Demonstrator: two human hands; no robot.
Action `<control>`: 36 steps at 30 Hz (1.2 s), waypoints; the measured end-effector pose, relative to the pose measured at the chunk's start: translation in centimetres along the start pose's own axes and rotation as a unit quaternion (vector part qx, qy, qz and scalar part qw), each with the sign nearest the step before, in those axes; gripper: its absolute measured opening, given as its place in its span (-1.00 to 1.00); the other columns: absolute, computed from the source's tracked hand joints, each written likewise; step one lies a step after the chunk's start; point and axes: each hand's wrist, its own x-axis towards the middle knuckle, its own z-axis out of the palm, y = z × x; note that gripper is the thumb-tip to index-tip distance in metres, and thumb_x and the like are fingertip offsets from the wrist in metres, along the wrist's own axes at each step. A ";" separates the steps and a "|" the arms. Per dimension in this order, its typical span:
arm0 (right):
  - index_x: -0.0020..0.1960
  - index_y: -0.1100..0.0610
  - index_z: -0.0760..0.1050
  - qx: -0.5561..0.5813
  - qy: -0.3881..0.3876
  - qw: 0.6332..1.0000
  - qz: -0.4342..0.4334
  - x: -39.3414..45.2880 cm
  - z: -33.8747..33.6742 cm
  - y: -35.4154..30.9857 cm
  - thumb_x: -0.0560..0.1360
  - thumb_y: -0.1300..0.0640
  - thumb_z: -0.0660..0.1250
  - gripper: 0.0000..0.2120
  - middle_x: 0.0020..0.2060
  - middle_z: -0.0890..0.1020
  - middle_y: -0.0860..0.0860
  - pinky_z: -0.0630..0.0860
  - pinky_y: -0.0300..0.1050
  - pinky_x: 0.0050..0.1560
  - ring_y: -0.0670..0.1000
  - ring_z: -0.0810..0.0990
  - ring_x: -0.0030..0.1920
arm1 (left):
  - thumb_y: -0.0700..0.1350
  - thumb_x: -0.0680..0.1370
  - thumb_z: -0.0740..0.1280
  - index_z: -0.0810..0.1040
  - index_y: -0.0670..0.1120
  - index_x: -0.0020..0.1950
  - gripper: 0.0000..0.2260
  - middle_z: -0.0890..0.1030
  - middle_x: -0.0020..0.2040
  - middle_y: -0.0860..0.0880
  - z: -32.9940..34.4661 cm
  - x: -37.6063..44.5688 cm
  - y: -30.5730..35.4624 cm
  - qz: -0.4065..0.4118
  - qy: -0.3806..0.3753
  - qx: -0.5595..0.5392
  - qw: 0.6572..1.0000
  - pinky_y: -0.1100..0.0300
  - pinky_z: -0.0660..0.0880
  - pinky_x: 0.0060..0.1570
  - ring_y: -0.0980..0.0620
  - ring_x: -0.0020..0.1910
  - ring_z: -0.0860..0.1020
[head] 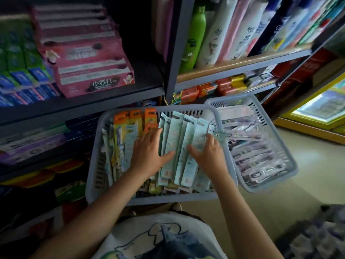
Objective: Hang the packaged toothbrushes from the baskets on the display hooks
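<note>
Both hands are in the near grey basket (89, 176), on a fanned stack of pale green toothbrush packs (183, 146) filling its middle and right side. Left hand (149, 154) lies flat on the stack's left edge, fingers straight, thumb out across a pack, gripping nothing. Right hand (209, 154) is on the stack's right edge, fingers curled over the outer packs near the basket's right wall; whether it's actually pinching one can't be told. Orange-topped packs (141, 116) stand along the basket's far-left side. Second grey basket (287, 165) overlaps the first's right rim and holds pinkish-purple toothbrush packs (248, 146). Shelf (242, 66) behind carries bottles.
</note>
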 end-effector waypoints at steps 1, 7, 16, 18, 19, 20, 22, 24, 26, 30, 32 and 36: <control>0.56 0.20 0.13 0.010 -0.009 1.000 -0.001 0.5 0.2 -0.1 0.52 -0.19 0.40 -0.18 0.40 0.37 0.22 0.38 0.09 0.36 0.24 0.40 0.38 | 0.29 0.53 0.34 0.15 -0.07 0.63 -0.19 0.29 0.57 -0.07 0.2 0.3 0.4 -0.011 0.000 -0.012 1.000 -0.03 0.20 0.46 -0.08 0.53 0.27; 0.47 0.19 0.16 0.104 -0.060 0.993 -0.020 1.6 2.6 -1.7 0.49 -0.17 0.45 -0.23 0.30 0.44 0.09 0.56 0.17 0.22 0.11 0.46 0.28 | 0.20 0.49 0.45 0.06 -0.09 0.63 -0.11 0.45 0.45 -0.20 -0.1 1.0 1.7 -0.076 0.012 -0.063 0.995 -0.04 0.48 0.24 -0.19 0.34 0.49; 0.22 0.08 0.43 0.260 -0.101 0.959 0.043 3.7 1.7 -1.1 0.49 0.04 0.50 -0.61 0.01 0.63 -0.04 0.44 -0.32 -0.30 -0.08 0.62 -0.05 | 0.02 0.49 0.53 0.13 -0.02 0.62 -0.18 0.55 0.28 -0.07 -1.0 1.8 2.4 -0.219 -0.060 -0.201 0.953 0.06 0.50 0.16 -0.07 0.22 0.53; 0.20 0.07 0.46 0.291 -0.109 0.949 0.046 3.6 1.6 -0.9 0.50 0.09 0.49 -0.66 0.00 0.66 -0.04 0.48 -0.29 -0.28 -0.07 0.65 -0.04 | -0.03 0.48 0.54 0.30 -0.03 0.53 -0.32 0.57 0.08 0.01 -0.8 1.9 2.7 -0.237 -0.071 -0.229 0.942 0.08 0.53 0.07 -0.02 0.09 0.57; 0.21 0.07 0.47 0.305 -0.113 0.944 0.048 3.5 1.5 -0.8 0.50 0.11 0.49 -0.66 0.00 0.67 -0.03 0.52 -0.26 -0.25 -0.05 0.67 -0.03 | -0.03 0.48 0.54 0.36 -0.03 0.48 -0.38 0.57 0.08 0.02 -0.6 1.8 2.7 -0.245 -0.076 -0.241 0.936 0.08 0.54 0.08 -0.02 0.10 0.57; 0.21 0.07 0.48 0.316 -0.118 0.940 0.049 3.5 1.5 -0.7 0.50 0.12 0.49 -0.67 0.00 0.68 -0.02 0.57 -0.21 -0.21 -0.03 0.68 -0.02 | -0.03 0.48 0.54 0.40 -0.02 0.44 -0.42 0.58 0.13 0.01 -0.6 1.8 2.7 -0.252 -0.077 -0.255 0.930 0.06 0.54 0.11 -0.02 0.13 0.57; 0.21 0.07 0.49 0.338 -0.137 0.930 0.052 3.3 1.4 -0.6 0.50 0.14 0.49 -0.68 -0.01 0.70 -0.01 0.66 -0.07 -0.09 0.00 0.71 -0.03 | -0.04 0.47 0.54 0.43 -0.01 0.39 -0.46 0.59 0.21 0.01 -0.5 1.7 2.7 -0.257 -0.067 -0.282 0.922 0.03 0.55 0.14 -0.01 0.16 0.57; 0.19 0.07 0.51 0.361 -0.162 0.917 0.048 3.2 1.1 -0.4 0.50 0.15 0.48 -0.70 -0.03 0.72 0.00 0.69 0.04 -0.02 0.00 0.74 -0.07 | -0.08 0.49 0.52 0.45 0.02 0.31 -0.56 0.60 0.16 0.06 -0.6 1.6 2.8 -0.250 -0.052 -0.307 0.917 0.14 0.54 -0.02 0.06 0.08 0.58; 0.18 0.10 0.52 0.380 -0.180 0.906 0.043 2.9 0.6 -0.2 0.51 0.16 0.47 -0.73 -0.06 0.73 0.01 0.69 0.03 -0.04 -0.01 0.75 -0.11 | -0.13 0.54 0.46 0.46 0.05 0.24 -0.68 0.61 0.04 0.12 -0.8 1.5 3.1 -0.249 -0.029 -0.330 0.910 0.29 0.46 -0.20 0.19 -0.06 0.58; 0.11 0.11 0.57 0.410 -0.180 0.893 0.033 2.8 -0.7 0.1 0.51 0.17 0.46 -0.80 -0.10 0.74 0.06 0.66 0.16 0.03 0.10 0.74 -0.09 | -0.13 0.59 0.40 0.46 0.09 0.25 -0.72 0.61 0.02 0.15 -1.6 1.4 3.6 -0.247 0.020 -0.352 0.903 0.30 0.45 -0.23 0.23 -0.08 0.57; 0.11 0.13 0.57 0.436 -0.185 0.880 0.031 3.0 -1.7 0.2 0.51 0.19 0.46 -0.81 -0.11 0.74 0.11 0.63 0.27 0.10 0.18 0.73 -0.06 | -0.11 0.60 0.39 0.45 0.09 0.25 -0.73 0.62 -0.01 0.13 -2.2 1.3 4.0 -0.262 0.038 -0.365 0.893 0.25 0.48 -0.26 0.14 -0.13 0.63; 0.15 0.25 0.53 0.503 -0.224 0.834 0.025 3.5 -3.8 -0.8 0.53 0.26 0.42 -0.78 -0.13 0.69 0.20 0.65 0.19 0.02 0.17 0.71 -0.12 | -0.07 0.61 0.38 0.57 0.00 0.19 -0.84 0.71 -0.10 0.05 -3.6 1.6 5.2 -0.260 0.075 -0.432 0.861 0.23 0.54 -0.35 0.03 -0.27 0.69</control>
